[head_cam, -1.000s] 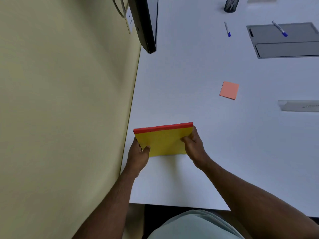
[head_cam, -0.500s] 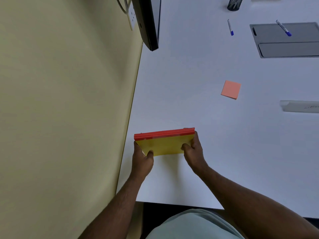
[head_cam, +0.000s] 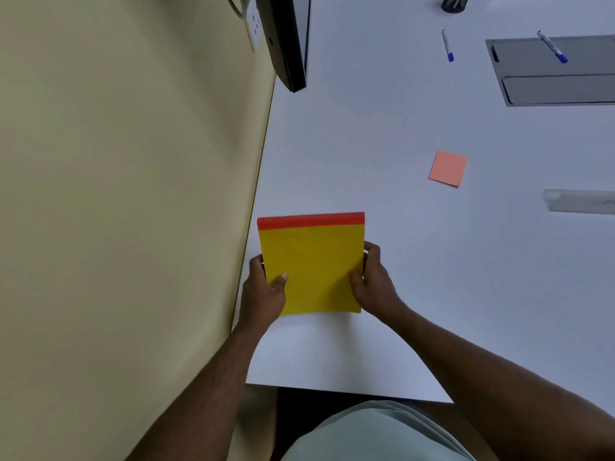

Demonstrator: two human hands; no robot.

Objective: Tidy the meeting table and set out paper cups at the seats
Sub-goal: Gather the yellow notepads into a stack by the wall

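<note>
Tidying is the step in hand: the left hand and right hand each pinch a side edge of the yellow paper notepad with a red top band, held at lower centre over the white surface. Next, it probably needs setting down squarely; the loose pink sticky note and blue-capped pens wait at upper right.

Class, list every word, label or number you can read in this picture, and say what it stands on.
None can be read.
Clear strip at the table's right edge: faint writing, too blurred to read.
Yellow notepad, held by the left hand and the right hand: no text shows.
</note>
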